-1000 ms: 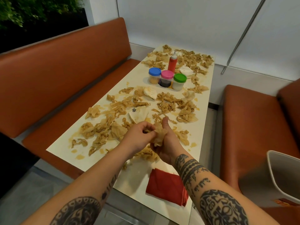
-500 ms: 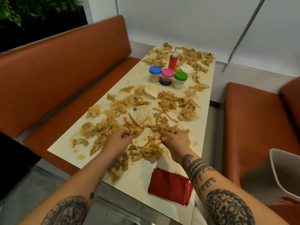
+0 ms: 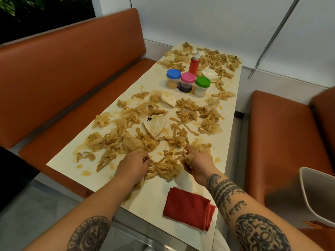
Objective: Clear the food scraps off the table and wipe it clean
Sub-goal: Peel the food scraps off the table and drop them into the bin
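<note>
Since the prior frame, right hand (image 3: 197, 164) had rolled thumb-up, apparently pinching a crumpled wad (image 3: 188, 158). Left hand (image 3: 133, 166) stayed curled in limp, crinkled tan scraps (image 3: 166, 169) on glossy desk (image 3: 154, 194).

— How many small clear plastic jars?
— Three: one blue-lidded jar (image 3: 173, 78), one pink-lidded jar (image 3: 187, 82) and one green-lidded jar (image 3: 202, 86).
— Bottles?
— One red squeeze bottle with a white nozzle (image 3: 194, 64).
— Cloths?
— One folded red cloth (image 3: 188, 212).
— And the crumpled tan food scraps (image 3: 168, 169)?
— Too many to count: dozens, all over the one cream rectangular table (image 3: 229, 127). Among them are at least three flat pale round pieces (image 3: 155, 126).
— Seats?
— Two orange-brown padded benches, one on the left (image 3: 72, 73) and one on the right (image 3: 282, 127). There is also one white plastic bin (image 3: 317, 192).
— Hands?
— Two: the left hand (image 3: 132, 167) and the right hand (image 3: 197, 165).
</note>
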Available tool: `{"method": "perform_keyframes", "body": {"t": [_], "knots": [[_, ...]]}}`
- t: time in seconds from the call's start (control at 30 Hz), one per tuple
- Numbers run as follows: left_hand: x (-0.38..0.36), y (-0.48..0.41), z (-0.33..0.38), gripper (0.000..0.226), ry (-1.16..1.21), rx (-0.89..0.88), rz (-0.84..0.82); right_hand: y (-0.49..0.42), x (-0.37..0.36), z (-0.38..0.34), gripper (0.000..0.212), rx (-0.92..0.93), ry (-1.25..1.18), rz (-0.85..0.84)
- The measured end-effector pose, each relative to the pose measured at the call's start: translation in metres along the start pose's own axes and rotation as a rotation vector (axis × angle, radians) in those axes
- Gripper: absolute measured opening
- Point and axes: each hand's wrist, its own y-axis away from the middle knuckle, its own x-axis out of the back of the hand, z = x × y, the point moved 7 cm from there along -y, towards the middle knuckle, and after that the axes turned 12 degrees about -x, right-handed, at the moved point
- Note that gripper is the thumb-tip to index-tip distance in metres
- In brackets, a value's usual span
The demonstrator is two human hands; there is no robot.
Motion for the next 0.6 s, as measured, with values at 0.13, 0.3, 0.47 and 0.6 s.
{"method": "perform_keyframes", "body": {"t": [0.13, 0.3, 0.47, 0.6], "knots": [[0.013, 0.000, 0.010, 0.015, 0.426, 0.112, 0.076, -0.002, -0.004, -0.014, 0.056, 0.093, 0.205, 0.059], [0.028, 0.008, 0.010, 0.007, 0.995, 0.274, 0.220, -0.007, -0.033, -0.032, 0.041, 0.313, 0.564, 0.128], [0.044, 0.021, 0.003, 0.017, 1.132, 0.287, 0.272, -0.030, -0.062, -0.028, 0.024, 0.436, 1.181, 0.213], [0.046, 0.035, -0.011, 0.031, 1.173, 0.346, 0.280, -0.039, -0.073, -0.021, 0.033, 0.466, 1.508, 0.291]]}}
